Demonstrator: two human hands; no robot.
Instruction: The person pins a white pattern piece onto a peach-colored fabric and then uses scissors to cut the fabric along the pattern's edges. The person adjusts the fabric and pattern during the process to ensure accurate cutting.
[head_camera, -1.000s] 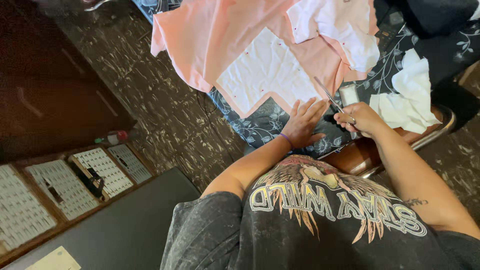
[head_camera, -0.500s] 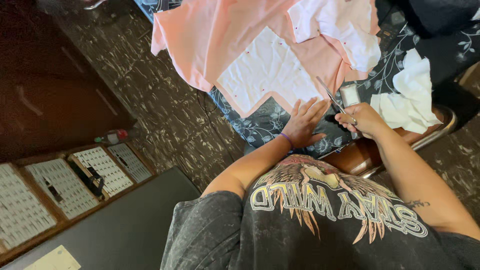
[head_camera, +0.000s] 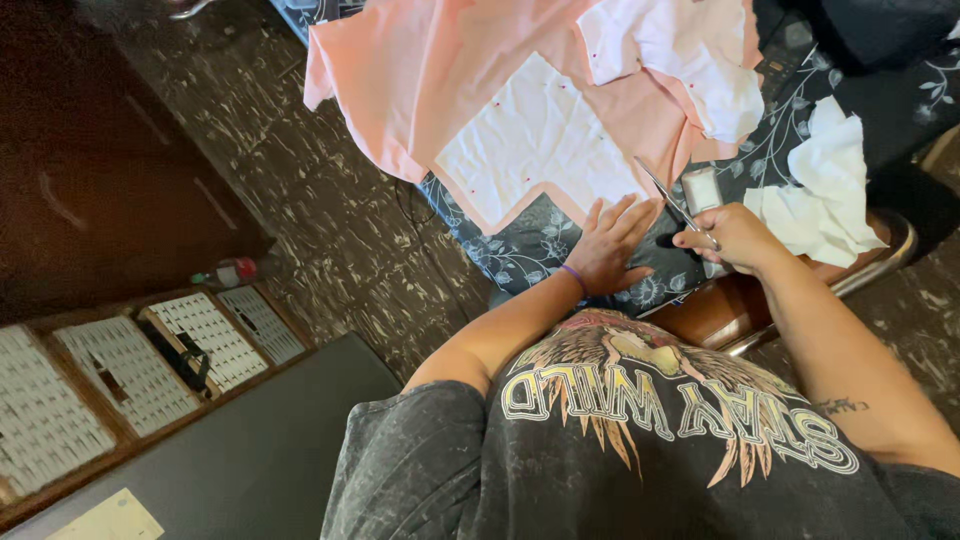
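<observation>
My left hand (head_camera: 612, 245), with a purple band at the wrist, lies flat with fingers spread on the dark floral cloth (head_camera: 520, 245), at the lower edge of a pink fabric (head_camera: 420, 70). A white paper pattern piece (head_camera: 535, 140) is pinned to the pink fabric. My right hand (head_camera: 735, 238) grips a pair of scissors (head_camera: 668, 198). Their blades point up and left at the pink fabric's edge, right beside my left fingertips. More white pieces (head_camera: 690, 50) lie on the pink fabric at the top right.
Crumpled white paper (head_camera: 825, 200) lies to the right of my right hand. A brown curved wooden edge (head_camera: 720, 310) sits below the hands. The floor is dark and patterned (head_camera: 330, 260). Trays of small white items (head_camera: 120, 370) and a dark panel (head_camera: 230, 460) are at the lower left.
Almost nothing has changed: my right hand with the scissors has shifted very slightly to the right, and my left hand stays flat on the cloth.
</observation>
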